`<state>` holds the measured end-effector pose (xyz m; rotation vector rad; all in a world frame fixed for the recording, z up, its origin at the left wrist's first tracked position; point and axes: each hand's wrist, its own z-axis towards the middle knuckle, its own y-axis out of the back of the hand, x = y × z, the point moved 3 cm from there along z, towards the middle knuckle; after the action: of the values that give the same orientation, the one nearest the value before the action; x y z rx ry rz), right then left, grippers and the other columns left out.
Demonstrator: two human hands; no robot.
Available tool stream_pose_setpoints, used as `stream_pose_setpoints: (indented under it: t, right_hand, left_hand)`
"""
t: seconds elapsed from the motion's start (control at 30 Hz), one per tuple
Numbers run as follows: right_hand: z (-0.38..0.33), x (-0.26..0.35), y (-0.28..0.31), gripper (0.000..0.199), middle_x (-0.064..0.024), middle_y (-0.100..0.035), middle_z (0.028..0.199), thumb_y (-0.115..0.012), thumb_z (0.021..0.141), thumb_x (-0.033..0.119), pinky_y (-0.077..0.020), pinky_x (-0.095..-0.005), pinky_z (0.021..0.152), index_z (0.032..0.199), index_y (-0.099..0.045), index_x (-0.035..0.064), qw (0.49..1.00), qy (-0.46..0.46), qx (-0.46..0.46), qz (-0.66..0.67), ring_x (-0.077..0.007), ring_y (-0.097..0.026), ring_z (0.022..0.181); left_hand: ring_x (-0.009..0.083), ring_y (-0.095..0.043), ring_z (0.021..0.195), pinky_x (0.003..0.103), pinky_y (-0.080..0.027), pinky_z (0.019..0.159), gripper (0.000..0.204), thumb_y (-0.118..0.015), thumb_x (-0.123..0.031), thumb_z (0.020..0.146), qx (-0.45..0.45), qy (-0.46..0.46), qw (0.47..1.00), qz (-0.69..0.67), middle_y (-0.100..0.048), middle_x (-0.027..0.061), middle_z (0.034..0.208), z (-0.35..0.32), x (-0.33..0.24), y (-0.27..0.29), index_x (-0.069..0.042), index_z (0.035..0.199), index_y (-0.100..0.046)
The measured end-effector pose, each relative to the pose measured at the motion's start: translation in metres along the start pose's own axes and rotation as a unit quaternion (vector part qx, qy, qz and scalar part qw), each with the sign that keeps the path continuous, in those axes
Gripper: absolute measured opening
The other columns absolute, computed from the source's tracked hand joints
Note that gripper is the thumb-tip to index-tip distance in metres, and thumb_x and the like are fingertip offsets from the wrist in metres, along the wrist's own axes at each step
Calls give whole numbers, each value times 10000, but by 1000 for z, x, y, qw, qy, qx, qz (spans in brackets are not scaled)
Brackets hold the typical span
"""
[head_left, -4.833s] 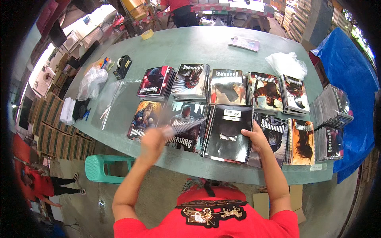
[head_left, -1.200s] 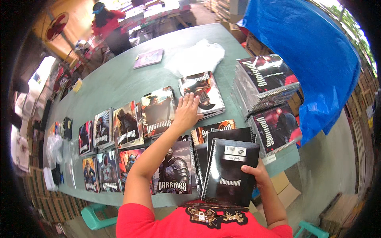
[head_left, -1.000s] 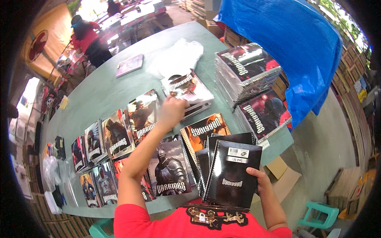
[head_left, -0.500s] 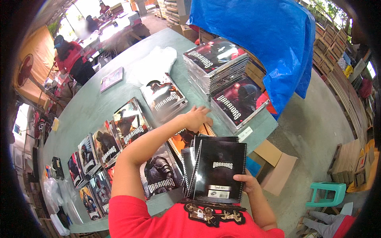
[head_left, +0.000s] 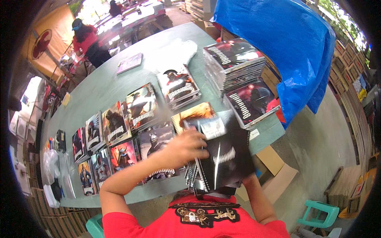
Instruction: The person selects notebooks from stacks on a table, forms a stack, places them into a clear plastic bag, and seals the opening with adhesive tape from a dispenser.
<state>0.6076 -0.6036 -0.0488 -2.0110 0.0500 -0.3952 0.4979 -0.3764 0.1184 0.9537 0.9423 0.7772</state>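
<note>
In front of my chest is a stack of black-backed spiral notebooks (head_left: 230,170), tilted and blurred by motion. The top one shows a white barcode label near its far end. My left hand (head_left: 186,148) is closed at the left edge of that top notebook. My right hand is hidden under the stack, where the right forearm (head_left: 258,194) reaches up to support it. Just beyond my left hand lies a spiral notebook with an orange cover (head_left: 194,113). A knight-cover notebook (head_left: 156,144) lies partly behind my left forearm.
More notebook piles in two rows, including a hooded-figure pile (head_left: 115,123), cover the green table (head_left: 107,87). Taller shrink-wrapped stacks (head_left: 234,63) stand at right beside a blue tarp (head_left: 278,39). Open cardboard (head_left: 278,174) and a teal stool (head_left: 317,214) are at right. A co-worker (head_left: 85,39) stands far left.
My left hand has come back from the orange-cover pile to the stack at my chest. The top notebook's label is now at the far end instead of the near end. The view has shifted.
</note>
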Motion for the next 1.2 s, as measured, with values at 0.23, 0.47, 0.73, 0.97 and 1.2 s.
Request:
stream_pose_setpoints:
  t: [0.23,0.47,0.73,0.97,1.2]
  right_hand:
    - [-21,-39,-61,658,-164,-543,1148,-643,641,166,-434,-421,909,1229,-417,-22,986,22,-80,-143,-312,-551,1011]
    - [-21,-228,-161,640,-152,-550,1097,-691,629,142,-481,-400,848,1193,-435,-19,958,-84,74,-263,-287,-577,955]
    - [-34,-557,-218,548,-108,-536,1141,-703,735,166,-427,-357,896,1190,-446,1,744,-491,195,-409,-217,-537,1016]
    - [11,-733,-292,580,-82,-546,1100,-747,715,198,-397,-328,896,1174,-440,18,784,-316,306,-438,-178,-512,1003]
    - [105,-844,-392,849,-88,-504,1126,-851,550,215,-376,-329,922,1223,-371,22,820,35,399,-409,-180,-485,1041]
  left_hand:
    - [402,-216,1281,498,-203,1031,620,-577,-422,809,-150,257,952,-77,-222,273,1370,-91,-38,-23,-108,1306,-380]
    - [255,-360,1202,360,-303,993,929,-610,-491,784,-339,516,573,-539,-328,194,1327,-312,-120,18,16,1369,-96]
    - [196,-516,1027,358,-446,867,638,-706,-246,762,-610,576,320,-440,-508,93,1147,-601,-303,11,-61,1245,-332]
    - [233,-488,1064,343,-383,934,961,-870,-198,470,-654,582,461,-149,-494,123,1157,-756,-297,84,1,1246,-339]
    - [218,-511,1051,340,-420,900,957,-863,-147,458,-682,420,552,-231,-504,73,1148,-915,-187,170,-30,1267,-365]
